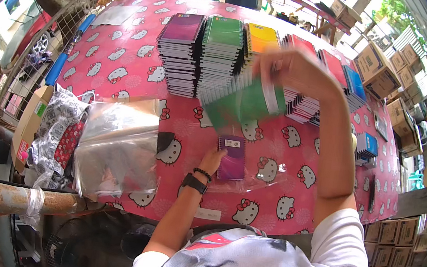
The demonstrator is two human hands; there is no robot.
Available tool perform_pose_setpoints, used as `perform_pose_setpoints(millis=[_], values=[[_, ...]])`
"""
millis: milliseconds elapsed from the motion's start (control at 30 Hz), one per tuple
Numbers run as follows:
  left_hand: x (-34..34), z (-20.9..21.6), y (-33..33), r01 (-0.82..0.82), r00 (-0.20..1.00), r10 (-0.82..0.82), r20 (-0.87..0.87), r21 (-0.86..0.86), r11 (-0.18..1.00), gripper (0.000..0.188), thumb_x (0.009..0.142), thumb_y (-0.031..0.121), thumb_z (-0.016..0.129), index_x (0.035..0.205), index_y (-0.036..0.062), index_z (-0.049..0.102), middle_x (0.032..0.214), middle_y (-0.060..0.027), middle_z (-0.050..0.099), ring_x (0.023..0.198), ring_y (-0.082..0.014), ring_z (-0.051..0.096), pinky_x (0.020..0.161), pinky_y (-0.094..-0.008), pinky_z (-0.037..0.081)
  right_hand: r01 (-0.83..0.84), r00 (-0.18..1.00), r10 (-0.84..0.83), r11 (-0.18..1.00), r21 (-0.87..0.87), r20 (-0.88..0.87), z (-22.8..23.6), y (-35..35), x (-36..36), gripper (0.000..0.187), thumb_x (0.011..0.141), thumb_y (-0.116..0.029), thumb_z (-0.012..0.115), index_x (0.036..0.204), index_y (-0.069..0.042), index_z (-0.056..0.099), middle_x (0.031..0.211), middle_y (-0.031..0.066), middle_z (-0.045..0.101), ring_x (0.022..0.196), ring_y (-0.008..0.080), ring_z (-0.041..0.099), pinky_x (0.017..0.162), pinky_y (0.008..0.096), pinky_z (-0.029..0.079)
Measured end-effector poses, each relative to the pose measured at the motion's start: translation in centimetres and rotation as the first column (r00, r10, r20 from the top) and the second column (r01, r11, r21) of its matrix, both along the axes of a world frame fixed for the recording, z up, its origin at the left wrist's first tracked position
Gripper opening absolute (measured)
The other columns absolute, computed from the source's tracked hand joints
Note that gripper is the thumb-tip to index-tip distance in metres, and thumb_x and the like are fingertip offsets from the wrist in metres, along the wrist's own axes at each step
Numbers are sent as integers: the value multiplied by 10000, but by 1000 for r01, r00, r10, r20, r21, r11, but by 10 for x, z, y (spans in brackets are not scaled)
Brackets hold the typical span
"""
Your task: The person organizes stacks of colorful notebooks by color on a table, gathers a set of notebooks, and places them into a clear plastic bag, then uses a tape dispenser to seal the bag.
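Observation:
Low over the near middle of the table, my left hand [212,159] grips the left edge of a small purple spiral notebook [232,161], its thumb on the cover. Clear plastic [261,184] lies beneath and to the right of that notebook. My right hand [288,67] is raised and closed on the upper edge of a green spiral notebook [247,108], which hangs tilted and blurred by motion. Behind it stand tall stacks of spiral notebooks: a purple stack [180,47], a green stack [222,47] and a yellow stack [262,37], with red ones partly hidden by my right arm.
A pile of clear plastic sleeves [118,147] lies left of my left hand, beside a patterned plastic bag [58,133] and a cardboard box [29,126]. Blue notebooks [367,147] are stacked at the right. Cartons [378,69] stand beyond the pink patterned table [118,73].

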State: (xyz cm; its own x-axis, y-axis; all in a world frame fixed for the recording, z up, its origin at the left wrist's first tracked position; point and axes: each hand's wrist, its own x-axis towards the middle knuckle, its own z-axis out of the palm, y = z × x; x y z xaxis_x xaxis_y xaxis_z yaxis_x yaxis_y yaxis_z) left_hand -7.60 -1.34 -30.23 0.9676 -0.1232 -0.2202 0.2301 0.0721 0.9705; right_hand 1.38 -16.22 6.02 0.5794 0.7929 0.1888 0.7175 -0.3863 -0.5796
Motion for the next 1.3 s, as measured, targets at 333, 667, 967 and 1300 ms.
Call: perform_pose_setpoints(millis=[333,667,967,1300], values=[[-8,88,-14,281,958,-263,-115,194,940,387,703,160,716,1002,-24,553,900,-94,638,812,-157,607,735,-308,489,-40,990,12,978,-203,-142,-207,-11,16,168,647,-42,639,812,-49,610,814,96,635,777,257,599,710,363,473],[-9,50,-11,227,974,-228,-19,-49,973,307,719,88,669,987,-28,573,913,-114,647,812,-177,621,725,-308,497,505,735,-298,840,-199,609,-78,-12,74,278,760,-259,656,1029,-206,607,1083,96,467,1058,309,435,878,439,425],[-3,34,-6,241,966,-233,-112,61,969,326,736,169,671,969,-43,586,859,-137,654,789,-189,628,695,-303,491,482,732,-245,846,-229,635,-69,-7,85,197,751,-216,664,907,-128,583,1041,156,501,948,354,537,785,428,491],[-4,43,-2,238,966,-232,-113,44,970,299,789,177,631,959,-67,605,915,-126,645,792,-181,616,713,-278,474,530,605,-729,670,520,321,-16,-55,40,137,878,-79,455,945,-70,573,742,95,618,685,186,618,609,294,495]])
